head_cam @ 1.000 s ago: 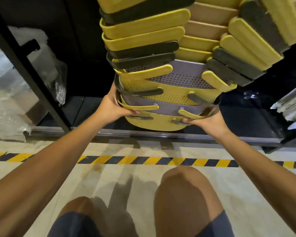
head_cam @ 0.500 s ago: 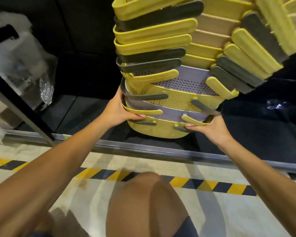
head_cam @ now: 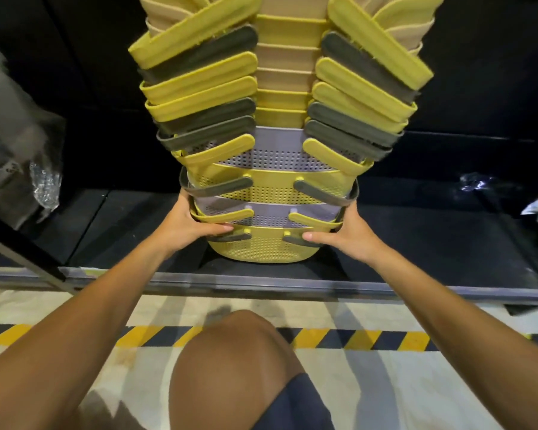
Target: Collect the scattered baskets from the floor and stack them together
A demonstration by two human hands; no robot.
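A tall stack of baskets (head_cam: 274,193) stands on a dark shelf (head_cam: 432,243), between the two hands. The left hand (head_cam: 184,228) grips its lower left side and the right hand (head_cam: 348,232) its lower right side. Each thumb lies across the front of the bottom basket (head_cam: 261,248), and the fingers wrap round the sides out of sight.

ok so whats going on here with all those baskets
A person holds a tall stack of baskets, yellow, grey and beige, nested together. The left hand and the right hand each grip a side near the bottom, by the lowest yellow basket. The stack is at a dark shelf just behind a metal rail; whether it rests there is unclear.
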